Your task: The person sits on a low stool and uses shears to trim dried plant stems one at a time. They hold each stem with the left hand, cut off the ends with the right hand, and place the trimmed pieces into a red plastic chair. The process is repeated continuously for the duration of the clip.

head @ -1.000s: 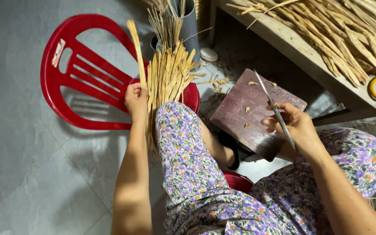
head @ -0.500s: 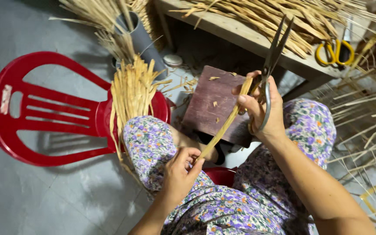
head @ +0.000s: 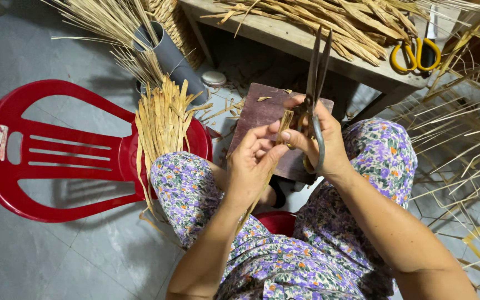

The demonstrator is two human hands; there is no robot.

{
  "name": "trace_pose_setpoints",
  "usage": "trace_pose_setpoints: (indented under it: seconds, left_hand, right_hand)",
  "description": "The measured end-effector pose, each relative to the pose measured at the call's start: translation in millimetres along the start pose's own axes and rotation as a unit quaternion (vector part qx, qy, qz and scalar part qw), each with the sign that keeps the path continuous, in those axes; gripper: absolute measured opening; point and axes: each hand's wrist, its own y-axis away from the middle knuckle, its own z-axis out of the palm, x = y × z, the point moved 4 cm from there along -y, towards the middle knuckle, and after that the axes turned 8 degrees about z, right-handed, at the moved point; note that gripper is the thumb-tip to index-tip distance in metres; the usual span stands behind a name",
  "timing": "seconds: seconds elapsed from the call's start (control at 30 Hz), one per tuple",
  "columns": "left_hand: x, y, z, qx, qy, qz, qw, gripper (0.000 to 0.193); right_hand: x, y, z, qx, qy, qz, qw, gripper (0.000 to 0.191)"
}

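Nearest to us, our knees in flowered purple cloth (head: 284, 261) fill the bottom of the view. Just above them our left hand (head: 254, 164) closes its fingers around a pale bamboo strip (head: 283, 125), pinching it near the upper end while the rest of the strip runs down behind the palm toward our lap. Our right hand (head: 320, 141) touches the same strip with thumb and forefinger and is also clamped around the handles of dark metal shears (head: 316, 72), whose blades point away from us, nearly closed. Behind both hands lies a dark wooden block (head: 256, 111) with small shavings on it. To the left, a bundle of cut strips (head: 162, 125) rests on the seat of a red plastic chair (head: 56, 161). Farther off, a grey pipe (head: 170, 55) holds thin splints, and a wooden bench (head: 301, 39) at the far side carries more strips and yellow-handled scissors (head: 415, 53).
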Motion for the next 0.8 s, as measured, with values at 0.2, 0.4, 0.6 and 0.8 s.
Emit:
trace_pose_setpoints:
  seconds: [0.2,0.4,0.6,0.8]
  left_hand:
    - [-9,-6,-5,0.051,0.043,0.023,0.998,0.03]
    - [8,-6,-32,0.107,-0.023,0.027,0.994,0.023]
    - [15,-7,-35,0.128,0.01,0.05,0.99,0.019]
    - [14,-6,-38,0.138,0.029,0.125,0.982,0.017]
  right_hand:
    - [1,3,-5,0.018,0.073,-0.046,0.996,0.062]
    - [8,2,7,-0.048,0.239,-0.024,0.97,0.078]
    - [12,8,19,-0.073,0.289,0.003,0.955,0.079]
    - [22,7,22,-0.116,0.165,0.044,0.979,0.065]
